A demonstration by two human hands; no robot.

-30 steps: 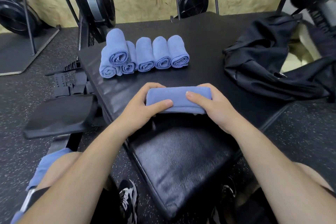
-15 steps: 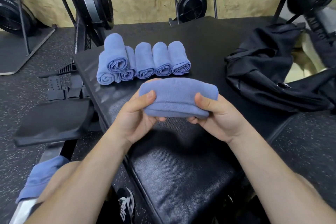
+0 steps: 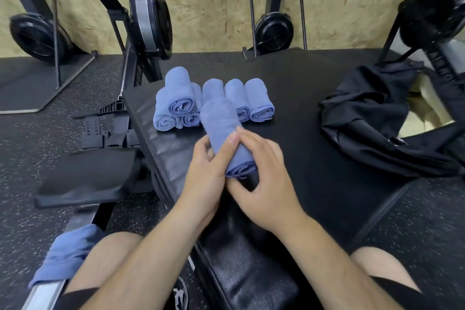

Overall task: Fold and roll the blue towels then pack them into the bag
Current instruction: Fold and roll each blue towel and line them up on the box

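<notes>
Holding one roll (image 3: pixel 221 128), six rolls (image 3: pixel 260 103) behind

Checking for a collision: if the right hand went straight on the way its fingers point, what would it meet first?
Probably the row of rolled towels, just beyond the roll that the right hand grips; height is unclear.

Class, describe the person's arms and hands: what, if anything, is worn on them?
The left hand and right hand wear no gloves; no ring, watch or wristband is visible. No sleeves show: both arms are uncovered up to the frame's edge.
</notes>
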